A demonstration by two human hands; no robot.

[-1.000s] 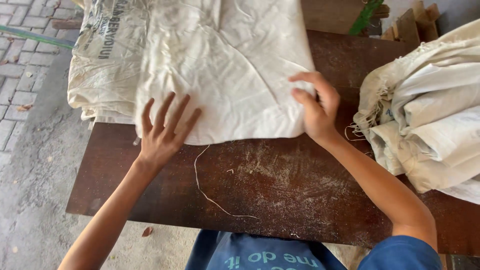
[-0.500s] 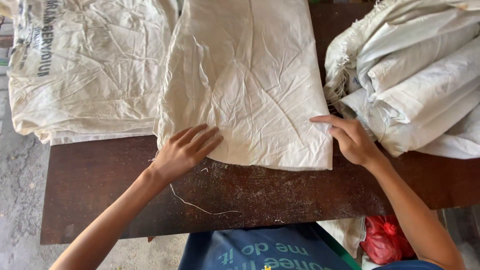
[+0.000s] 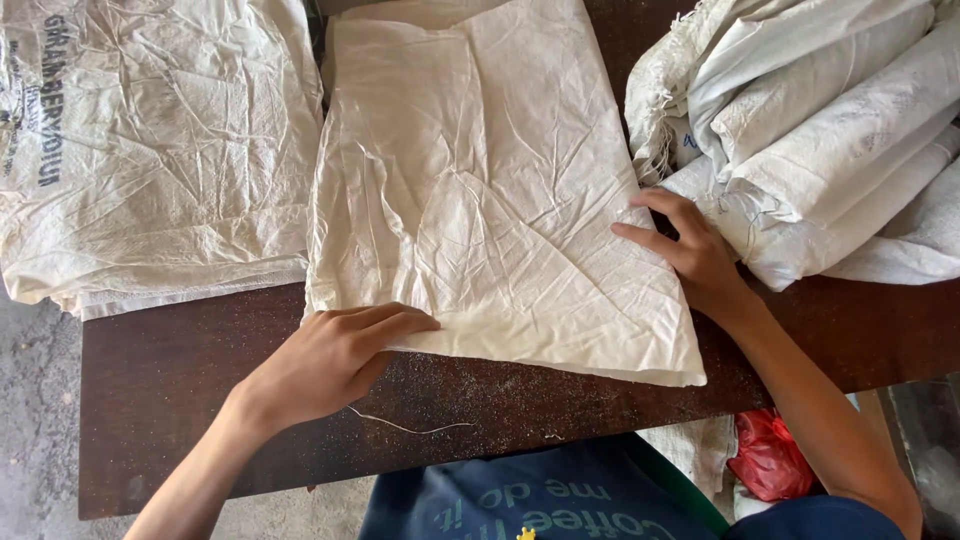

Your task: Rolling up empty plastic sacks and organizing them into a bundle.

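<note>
Folded sack (image 3: 490,190) on table (image 3: 180,400), between sack stack (image 3: 150,150) left and heap (image 3: 820,130) right.

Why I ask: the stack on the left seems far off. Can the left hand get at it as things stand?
Probably yes. The left hand rests on the middle sack's near edge, and the left stack lies right beside that sack on the table, nothing between.

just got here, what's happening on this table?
A person is working on a folded cream sack laid flat in the middle of a dark wooden table. The left hand rests on the sack's near edge, fingers on the cloth. The right hand presses its right edge, fingers spread. A flat stack of similar sacks lies to the left, and a loose heap of bundled sacks sits to the right. A loose thread lies on the table near the left hand.
</note>
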